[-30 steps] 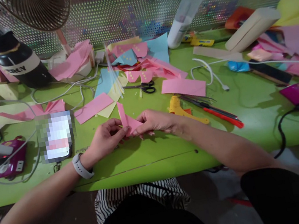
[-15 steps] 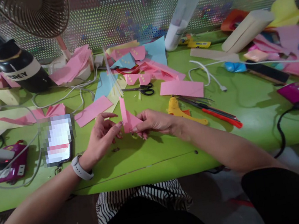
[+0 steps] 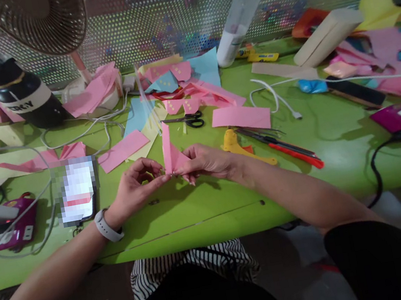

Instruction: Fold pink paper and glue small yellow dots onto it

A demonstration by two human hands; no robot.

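A folded piece of pink paper (image 3: 172, 154) stands up between my hands, above the green table (image 3: 203, 206). My right hand (image 3: 205, 162) pinches its lower right corner between thumb and fingers. From the other side, my left hand (image 3: 140, 181) closes thumb and fingertips on the paper's lower left edge. Just behind lie black-handled scissors (image 3: 193, 119) and a flat pink strip (image 3: 123, 150). Another pink strip (image 3: 241, 118) rests farther right. Beside my right wrist are a yellow glue gun (image 3: 243, 150) and a red-handled tool (image 3: 296, 153).
A phone (image 3: 77, 189) lies left of my left hand. Purple power strips (image 3: 15, 224) with cables sit at both sides. Toward the back stand a black bottle (image 3: 25, 93), a fan (image 3: 42, 22) and a leaning clear bottle (image 3: 242, 21). Cut coloured paper (image 3: 209, 91) is piled at the rear.
My left hand has come in to the paper's lower edge, and its fingers have closed there. The paper leans slightly more, still pinched by my right hand. The view has shifted a little.
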